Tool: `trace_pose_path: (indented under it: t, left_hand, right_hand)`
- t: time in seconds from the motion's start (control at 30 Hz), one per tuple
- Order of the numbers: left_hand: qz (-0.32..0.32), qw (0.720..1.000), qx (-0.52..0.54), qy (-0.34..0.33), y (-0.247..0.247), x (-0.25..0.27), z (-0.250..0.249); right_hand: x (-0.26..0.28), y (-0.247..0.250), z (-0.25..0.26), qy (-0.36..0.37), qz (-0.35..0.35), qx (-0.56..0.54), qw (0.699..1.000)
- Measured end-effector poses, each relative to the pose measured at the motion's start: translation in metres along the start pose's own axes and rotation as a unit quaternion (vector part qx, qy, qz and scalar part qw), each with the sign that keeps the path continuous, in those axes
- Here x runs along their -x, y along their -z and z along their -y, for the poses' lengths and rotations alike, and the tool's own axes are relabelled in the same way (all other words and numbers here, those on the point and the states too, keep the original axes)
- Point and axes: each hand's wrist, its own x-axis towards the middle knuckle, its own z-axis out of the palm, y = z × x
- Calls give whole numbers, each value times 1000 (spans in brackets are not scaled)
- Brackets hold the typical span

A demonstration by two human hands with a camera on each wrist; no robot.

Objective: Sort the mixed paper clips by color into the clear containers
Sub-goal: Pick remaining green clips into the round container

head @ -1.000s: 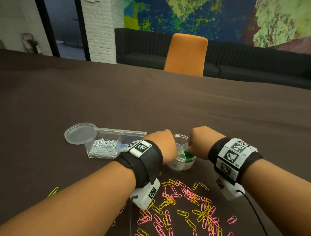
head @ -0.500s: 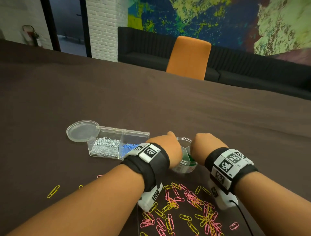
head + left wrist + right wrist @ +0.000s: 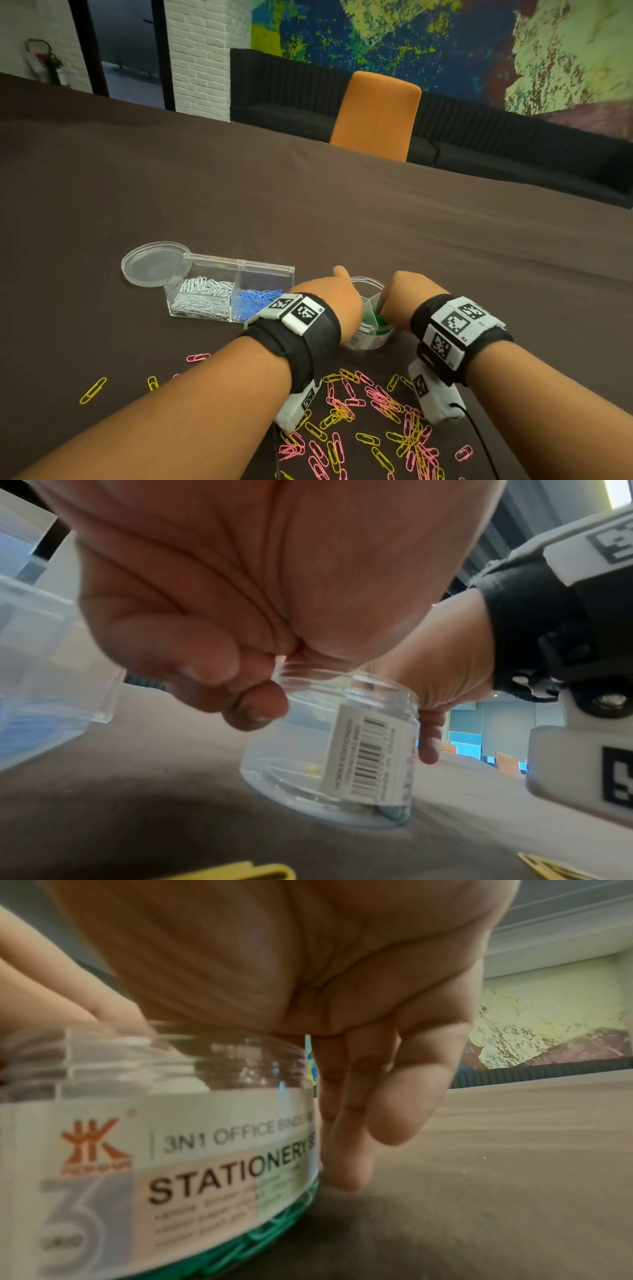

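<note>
A: What is biggest here?

B: The counter (image 3: 342,222), dark and cloth-covered. On it, out past the left hand (image 3: 329,301) fingers, stands the clear two-part box (image 3: 233,291) with white clips in one half and blue in the other, a round lid (image 3: 154,263) touching its far end.

A: And between the hands?

B: The round jar (image 3: 342,737), upright, green clips (image 3: 274,1240) at its bottom. The left hand sits curled at its rim; whether those fingers pinch the rim or a clip I cannot tell. The right hand (image 3: 407,298) fingers (image 3: 356,1123) hang straight down the jar's outer side, tips on the counter, gripping nothing I can see.

A: How will it handle?

B: Light, rigid, slick plastic, I judge; it would slide if nudged, so hold it by the wall below the threaded neck.

A: And the loose clips?

B: The pink and yellow clips (image 3: 370,411) lie scattered behind both wrists. Thin, springy, apt to tangle; pinch one across its flat loops.
</note>
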Motion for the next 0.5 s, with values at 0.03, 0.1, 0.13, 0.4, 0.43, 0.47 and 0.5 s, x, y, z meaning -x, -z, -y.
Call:
trace_pose_path:
  t: [0.03, 0.1, 0.13, 0.4, 0.43, 0.47, 0.5]
  left_hand:
    - [1, 1000, -2, 1, 0, 0, 0]
    - [4, 1000, -8, 1, 0, 0, -1]
    - [5, 1000, -9, 2, 0, 0, -1]
    - [4, 1000, 9, 4, -1, 1, -1]
    - [5, 1000, 11, 3, -2, 0, -1]
    - [7, 1000, 14, 3, -2, 0, -1]
    - [8, 1000, 17, 4, -2, 0, -2]
  right_hand:
    - [0, 0, 1, -2, -2, 5, 1000]
    - [0, 0, 2, -8, 0, 18, 1000]
    - [-1, 0, 3, -10, 1, 24, 1000]
    - [0, 2, -2, 8, 11, 18, 1000]
    - [0, 2, -4, 12, 7, 15, 1000]
    - [1, 3, -4, 14, 4, 17, 1000]
    - [2, 3, -4, 14, 3, 24, 1000]
